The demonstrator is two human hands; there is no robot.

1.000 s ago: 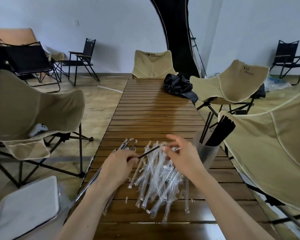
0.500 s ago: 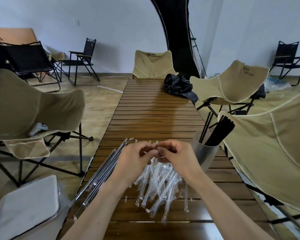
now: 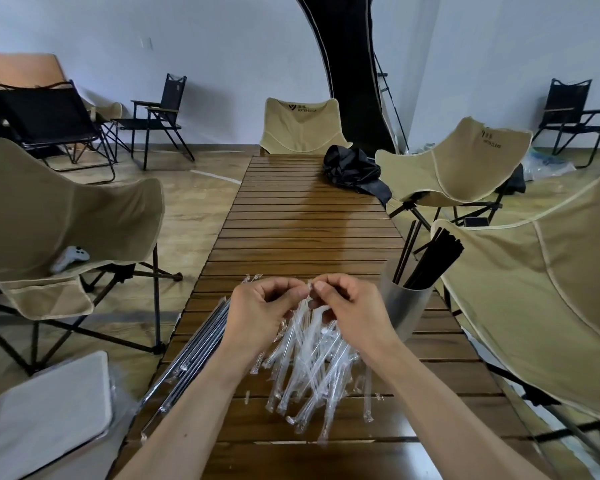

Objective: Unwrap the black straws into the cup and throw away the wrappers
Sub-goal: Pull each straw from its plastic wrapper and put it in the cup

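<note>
Wrapped straws [image 3: 191,355] lie at bench [image 3: 302,230] left edge. Left hand [image 3: 257,308] and right hand [image 3: 350,311] both pinch one clear wrapper [image 3: 309,289] over the empty-wrapper pile [image 3: 312,368]. Cup [image 3: 404,310] with black straws [image 3: 430,261] stands right.

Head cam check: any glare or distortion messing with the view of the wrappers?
Head view: wide-angle bend curves the table edges and chairs; soft sheen on the slats mid-table; the clear wrappers glint but read sharply; both hands, left hand and right hand, in focus.
</note>
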